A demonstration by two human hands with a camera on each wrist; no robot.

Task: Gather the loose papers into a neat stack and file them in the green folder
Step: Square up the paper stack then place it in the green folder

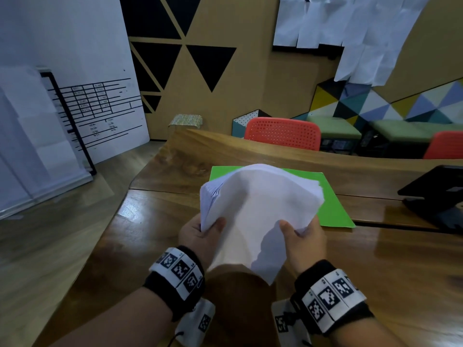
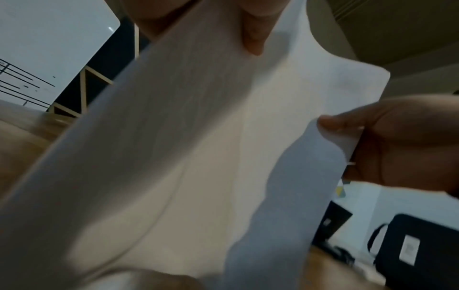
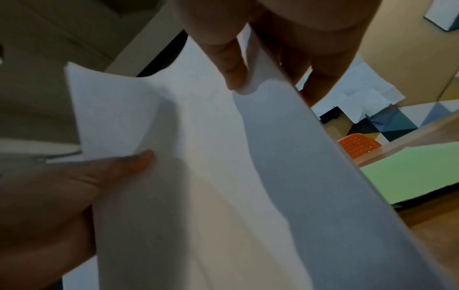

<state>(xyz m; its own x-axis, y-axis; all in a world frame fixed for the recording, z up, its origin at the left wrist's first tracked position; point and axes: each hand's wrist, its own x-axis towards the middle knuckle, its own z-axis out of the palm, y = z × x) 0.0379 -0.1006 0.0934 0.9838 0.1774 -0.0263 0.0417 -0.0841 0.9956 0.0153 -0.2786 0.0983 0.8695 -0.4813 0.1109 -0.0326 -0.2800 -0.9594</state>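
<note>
A thick bundle of white papers [image 1: 258, 206] is lifted above the wooden table [image 1: 388, 266], bowed upward in the middle, with its left-hand sheet edges fanned. My left hand [image 1: 200, 232] pinches its near-left edge, thumb on top. At the near-right edge my right hand [image 1: 300, 234] pinches it the same way. The papers [image 2: 198, 157] fill the left wrist view, and the papers [image 3: 223, 176] fill most of the right wrist view. The green folder [image 1: 333, 204] lies flat on the table behind the papers, half hidden by them; a strip of the green folder [image 3: 410, 172] shows at right.
A black device [image 1: 436, 194] sits at the table's right edge. Two red perforated chairs [image 1: 283, 132] stand behind the table. A white board [image 1: 75, 96] leans on the floor at left. The table's left edge runs near my left forearm.
</note>
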